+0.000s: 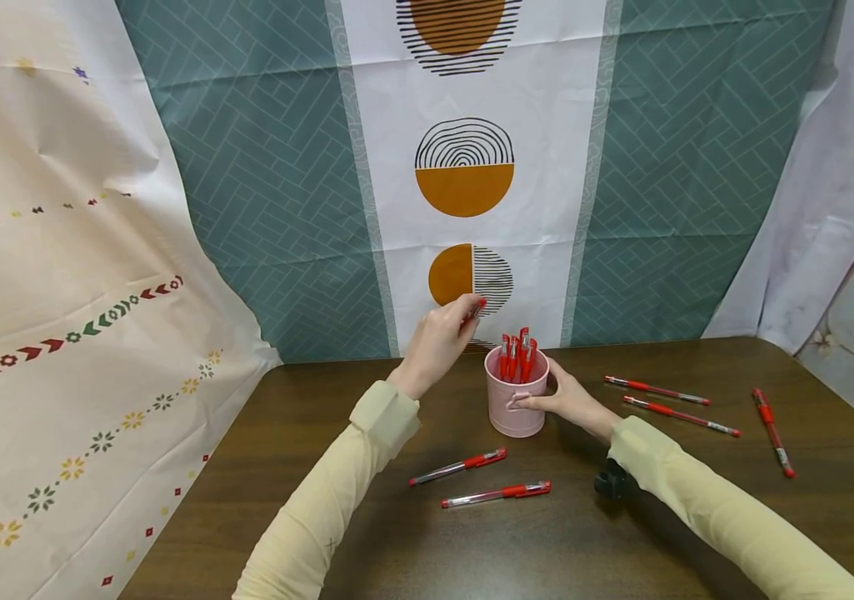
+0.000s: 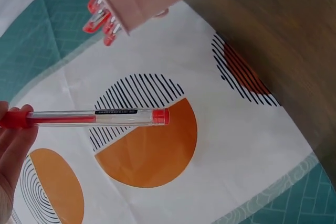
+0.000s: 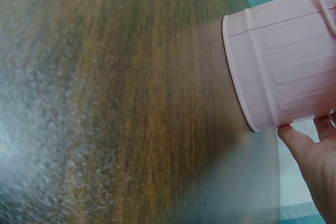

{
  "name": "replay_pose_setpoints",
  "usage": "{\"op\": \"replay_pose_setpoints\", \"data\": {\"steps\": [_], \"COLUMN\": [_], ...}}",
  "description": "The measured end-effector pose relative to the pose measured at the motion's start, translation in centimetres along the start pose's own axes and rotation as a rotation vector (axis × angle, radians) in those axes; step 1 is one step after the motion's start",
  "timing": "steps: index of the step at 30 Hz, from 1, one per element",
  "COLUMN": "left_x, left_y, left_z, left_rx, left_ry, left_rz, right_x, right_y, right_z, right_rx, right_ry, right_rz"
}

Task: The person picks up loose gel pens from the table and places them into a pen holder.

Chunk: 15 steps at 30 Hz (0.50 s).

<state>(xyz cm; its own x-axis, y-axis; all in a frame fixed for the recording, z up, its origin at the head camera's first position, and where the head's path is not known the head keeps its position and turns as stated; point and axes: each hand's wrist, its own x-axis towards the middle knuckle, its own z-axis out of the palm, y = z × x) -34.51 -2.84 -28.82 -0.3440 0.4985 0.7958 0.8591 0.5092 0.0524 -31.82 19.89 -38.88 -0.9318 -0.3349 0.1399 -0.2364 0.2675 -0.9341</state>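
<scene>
My left hand [image 1: 430, 346] is raised to the left of a small pink bucket [image 1: 503, 410], above its rim level. Its thumb and fingers pinch a clear pen with red ends [image 2: 63, 118], which lies level across the left wrist view. Several red-capped pens [image 1: 514, 358] stand inside the bucket, caps up. On the bucket's right side, my right hand [image 1: 575, 402] grips the wall near its small handle. The right wrist view shows the thumb of that hand [image 3: 317, 156] against the bucket's side; some of its fingers are hidden there.
Two red pens, one [image 1: 460, 467] behind the other [image 1: 496, 495], lie on the brown table [image 1: 247, 500] in front of the bucket. To the right lie three more red pens [image 1: 681, 415]. A patterned cloth [image 1: 501, 200] hangs behind the table.
</scene>
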Motion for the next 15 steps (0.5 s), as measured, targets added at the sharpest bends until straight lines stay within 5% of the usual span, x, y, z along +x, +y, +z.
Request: {"op": "replay_pose_setpoints", "data": {"steps": [15], "left_x": [0.67], "left_y": [0.08], "left_z": [0.47], "left_rx": [-0.241], "left_ry": [0.179], "left_rz": [-0.144], "right_x": [0.07], "right_y": [0.24], "right_z": [0.01], "right_rx": [0.002], "right_ry": [0.009], "right_rz": [0.0]}}
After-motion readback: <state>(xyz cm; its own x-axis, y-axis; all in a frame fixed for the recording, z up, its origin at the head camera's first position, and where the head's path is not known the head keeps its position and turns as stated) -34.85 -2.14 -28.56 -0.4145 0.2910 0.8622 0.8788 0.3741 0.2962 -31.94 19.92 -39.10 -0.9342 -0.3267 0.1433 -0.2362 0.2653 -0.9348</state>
